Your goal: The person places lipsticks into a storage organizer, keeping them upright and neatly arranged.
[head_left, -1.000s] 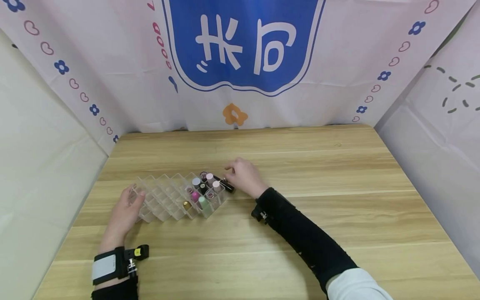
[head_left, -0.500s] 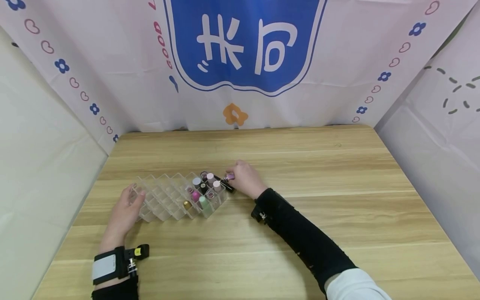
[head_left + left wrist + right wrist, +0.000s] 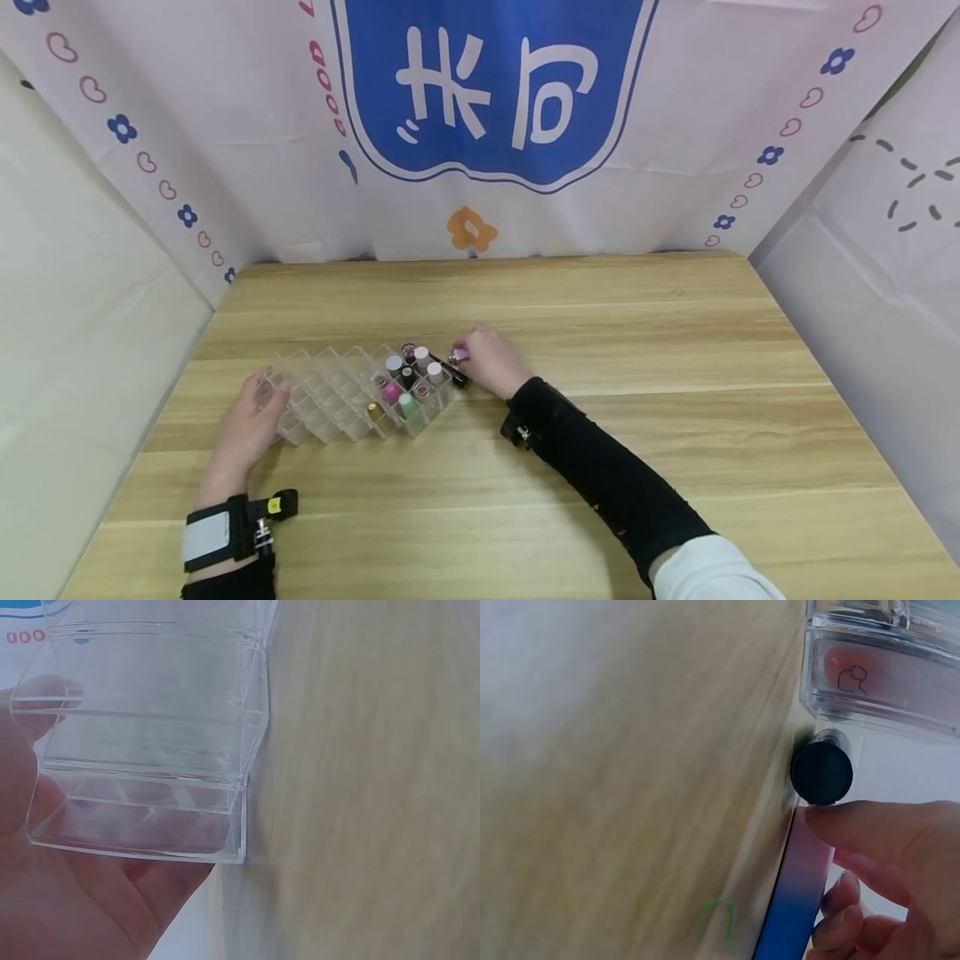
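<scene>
My left hand [image 3: 253, 421] grips the left end of a clear acrylic lipstick organizer [image 3: 318, 396], fingers behind it and thumb in front. In the left wrist view its clear wall [image 3: 150, 739] stands against the palm. Several lipsticks and small bottles fill the right-hand slots, among them a mint-green one [image 3: 407, 406] and a magenta one [image 3: 392, 392]. Past the organizer's right end, my right hand [image 3: 492, 360] pinches a slim pink-to-blue cosmetic tube [image 3: 795, 885] close to the tabletop. A black cosmetic tube [image 3: 821, 772] lies between that tube and the organizer.
The wooden table [image 3: 600, 467] spreads around the organizer. A white cloth with a blue printed panel [image 3: 495, 92] hangs behind its far edge. White sheets [image 3: 82, 275] hang at both sides.
A pink-purple end of the cosmetic tube now shows in my right hand, hidden one second ago. That hand has shifted slightly; my left hand and the organizer stay in place.
</scene>
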Available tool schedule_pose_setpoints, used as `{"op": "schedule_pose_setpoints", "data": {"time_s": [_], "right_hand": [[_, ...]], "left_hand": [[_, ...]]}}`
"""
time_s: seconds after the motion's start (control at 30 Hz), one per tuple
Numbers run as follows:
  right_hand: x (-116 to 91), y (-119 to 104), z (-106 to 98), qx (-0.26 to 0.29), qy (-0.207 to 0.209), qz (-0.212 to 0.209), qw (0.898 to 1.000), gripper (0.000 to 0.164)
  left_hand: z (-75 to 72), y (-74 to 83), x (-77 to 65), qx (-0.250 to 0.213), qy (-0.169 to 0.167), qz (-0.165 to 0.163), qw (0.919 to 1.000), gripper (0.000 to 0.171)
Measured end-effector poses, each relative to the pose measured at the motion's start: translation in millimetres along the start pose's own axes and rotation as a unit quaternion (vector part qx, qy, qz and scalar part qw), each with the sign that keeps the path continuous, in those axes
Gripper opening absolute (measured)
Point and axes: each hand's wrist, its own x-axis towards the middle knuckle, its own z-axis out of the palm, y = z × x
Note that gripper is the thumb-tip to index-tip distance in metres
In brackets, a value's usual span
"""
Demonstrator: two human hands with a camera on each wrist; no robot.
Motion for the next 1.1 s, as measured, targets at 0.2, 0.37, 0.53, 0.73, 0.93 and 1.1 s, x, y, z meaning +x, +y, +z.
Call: {"op": "schedule_pose_setpoints", "data": {"time_s": [0.2,0.37,0.53,0.73,0.93,1.1], "right_hand": [[0,0,-3,0.002,0.011,-0.007,1.0,0.019],[-2,1,-5,0.018,0.008,0.0,1.0,0.018],[-3,2,-8,0.035,0.012,0.014,0.999,0.021],[-5,3,-12,0.055,0.025,0.016,0.998,0.02],[-9,4,-14,0.073,0.045,0.022,0.996,0.02],[-11,4,-19,0.088,0.053,0.034,0.994,0.022]], "left_hand": [[-1.1,0.9,-0.6,-0.007,-0.002,0.001,1.0,0.079],[-2.0,1.6,-0.8,-0.002,-0.001,0.003,1.0,0.079],[-2.8,1.0,-1.0,-0.001,0.0,0.008,1.0,0.078],[-1.4,0.0,-1.2,0.0,0.003,0.008,1.0,0.078],[-0.1,0.5,-1.7,0.0,0.003,0.006,1.0,0.078],[-0.1,1.0,-0.9,0.003,0.001,0.008,1.0,0.078]]}}
